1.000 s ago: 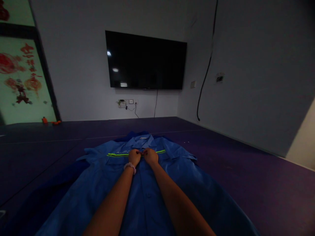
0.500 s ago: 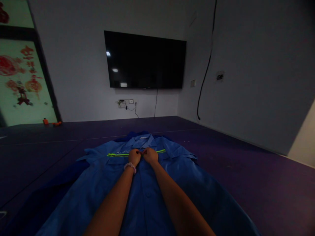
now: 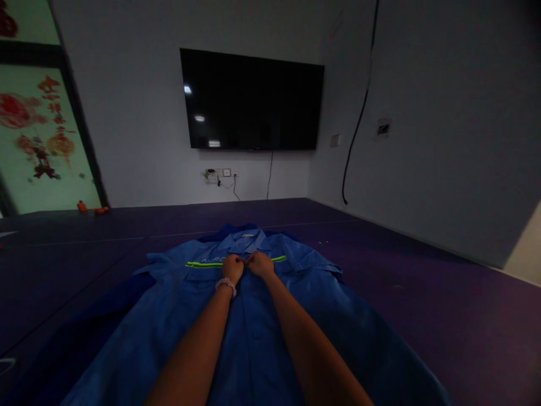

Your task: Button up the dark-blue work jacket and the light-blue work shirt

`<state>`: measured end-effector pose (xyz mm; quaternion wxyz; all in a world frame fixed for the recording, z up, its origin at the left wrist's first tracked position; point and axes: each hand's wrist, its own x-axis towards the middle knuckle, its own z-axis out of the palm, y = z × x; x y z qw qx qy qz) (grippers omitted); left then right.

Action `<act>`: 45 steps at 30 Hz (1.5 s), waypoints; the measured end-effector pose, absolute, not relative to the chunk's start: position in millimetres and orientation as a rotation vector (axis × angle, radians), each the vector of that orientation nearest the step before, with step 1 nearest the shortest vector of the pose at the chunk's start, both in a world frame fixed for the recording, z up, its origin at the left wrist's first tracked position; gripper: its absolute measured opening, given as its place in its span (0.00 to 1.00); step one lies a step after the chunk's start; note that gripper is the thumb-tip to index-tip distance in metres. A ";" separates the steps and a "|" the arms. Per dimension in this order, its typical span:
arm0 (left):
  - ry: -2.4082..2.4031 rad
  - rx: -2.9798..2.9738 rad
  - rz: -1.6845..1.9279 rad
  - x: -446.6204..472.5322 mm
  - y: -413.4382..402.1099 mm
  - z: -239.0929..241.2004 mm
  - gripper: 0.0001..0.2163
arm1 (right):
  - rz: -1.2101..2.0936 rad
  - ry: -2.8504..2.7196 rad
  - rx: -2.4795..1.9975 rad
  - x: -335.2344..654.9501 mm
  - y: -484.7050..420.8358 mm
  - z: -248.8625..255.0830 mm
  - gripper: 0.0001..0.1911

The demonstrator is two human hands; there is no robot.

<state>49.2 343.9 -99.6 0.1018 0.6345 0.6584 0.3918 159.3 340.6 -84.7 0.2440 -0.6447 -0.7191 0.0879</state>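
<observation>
A blue work shirt (image 3: 177,316) with a yellow-green reflective stripe (image 3: 203,264) across the chest lies flat on the dark purple floor, collar pointing away from me. My left hand (image 3: 233,267), with a pale band on its wrist, and my right hand (image 3: 261,263) meet at the shirt's front placket just below the collar. Both hands are closed in a pinch on the fabric edges there. What sits between the fingertips is too small to make out.
A black television (image 3: 251,100) hangs on the far wall above a socket with cables (image 3: 220,175). A black cable (image 3: 359,113) runs down the right wall. Small orange objects (image 3: 91,208) lie by the glass door with red decorations (image 3: 29,124) at left.
Both hands stay pinched at the shirt front. The view has shifted slightly, with the television sitting a little higher and to the right.
</observation>
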 end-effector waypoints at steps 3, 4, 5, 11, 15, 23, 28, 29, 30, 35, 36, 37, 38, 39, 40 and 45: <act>1.963 1.862 1.149 49.4 343.9 -99.3 0.07 | 0.245 -1.978 -1.754 159.6 341.1 -83.7 0.10; 1.968 1.859 1.146 49.5 343.9 -99.1 0.07 | 0.246 -1.981 -1.752 159.6 341.2 -83.5 0.11; 1.972 1.857 1.144 49.7 343.8 -98.9 0.07 | 0.247 -1.982 -1.751 159.6 341.3 -83.4 0.11; 1.992 1.848 1.139 51.6 343.9 -97.9 0.06 | 0.239 -1.964 -1.762 158.2 341.5 -84.3 0.11; 1.995 1.857 1.137 52.4 343.7 -98.4 0.06 | 0.230 -1.936 -1.780 155.0 340.3 -84.0 0.10; 1.988 1.900 1.150 52.1 340.6 -99.0 0.07 | 0.212 -1.921 -1.768 153.8 332.7 -85.7 0.10; 1.972 1.917 1.150 52.0 340.3 -97.6 0.06 | 0.208 -1.927 -1.740 157.0 330.2 -87.5 0.10; 1.970 1.918 1.151 52.0 340.3 -97.4 0.06 | 0.206 -1.928 -1.737 157.2 330.2 -87.7 0.10; 1.969 1.918 1.152 52.0 340.2 -97.3 0.06 | 0.204 -1.928 -1.734 157.3 330.3 -87.9 0.10; 1.969 1.917 1.155 52.0 339.5 -97.1 0.07 | 0.199 -1.930 -1.734 156.8 332.5 -89.6 0.10; 1.968 1.918 1.155 52.1 339.3 -97.0 0.07 | 0.198 -1.929 -1.735 156.6 332.9 -89.9 0.10; 1.967 1.919 1.155 52.2 339.1 -96.8 0.07 | 0.196 -1.929 -1.735 156.5 333.3 -90.3 0.10; 1.967 1.920 1.154 52.3 338.9 -96.6 0.07 | 0.195 -1.928 -1.734 156.5 333.6 -90.5 0.10; 1.966 1.922 1.154 52.4 338.7 -96.4 0.07 | 0.193 -1.928 -1.733 156.5 333.7 -90.7 0.11; 1.967 1.923 1.154 52.5 338.5 -96.2 0.07 | 0.192 -1.928 -1.732 156.5 333.7 -90.8 0.11; 1.970 1.929 1.153 52.8 338.1 -96.2 0.07 | 0.193 -1.936 -1.722 157.1 332.9 -90.9 0.11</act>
